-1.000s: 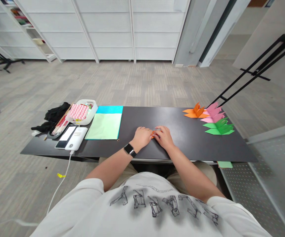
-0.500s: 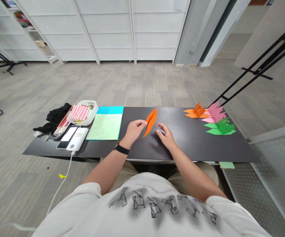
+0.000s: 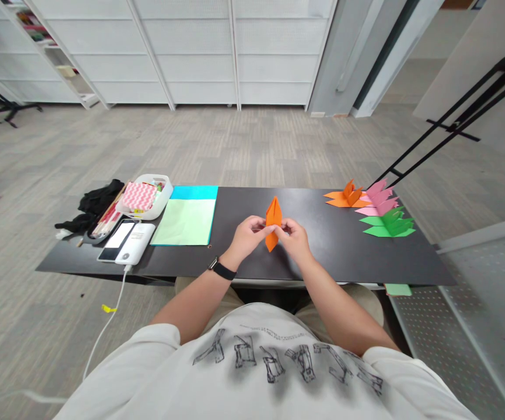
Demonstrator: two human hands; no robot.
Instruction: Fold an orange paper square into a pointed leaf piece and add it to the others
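Observation:
A folded orange paper piece (image 3: pixel 273 221), long and pointed at both ends, stands upright above the middle of the black table (image 3: pixel 322 256). My left hand (image 3: pixel 248 233) pinches its left side and my right hand (image 3: pixel 293 238) pinches its right side, so both hold it just off the tabletop. A black watch sits on my left wrist.
Sheets of light green paper (image 3: pixel 185 223) on blue lie to the left. Further left are a white basket (image 3: pixel 147 198) with patterned paper, a phone and power bank (image 3: pixel 126 242) and a black cloth (image 3: pixel 94 205). Finished orange, pink and green paper flowers (image 3: pixel 377 210) stand at the far right.
The orange piece was pressed flat on the table under both hands, then lifted by my left hand alone. Now both hands hold it upright between them.

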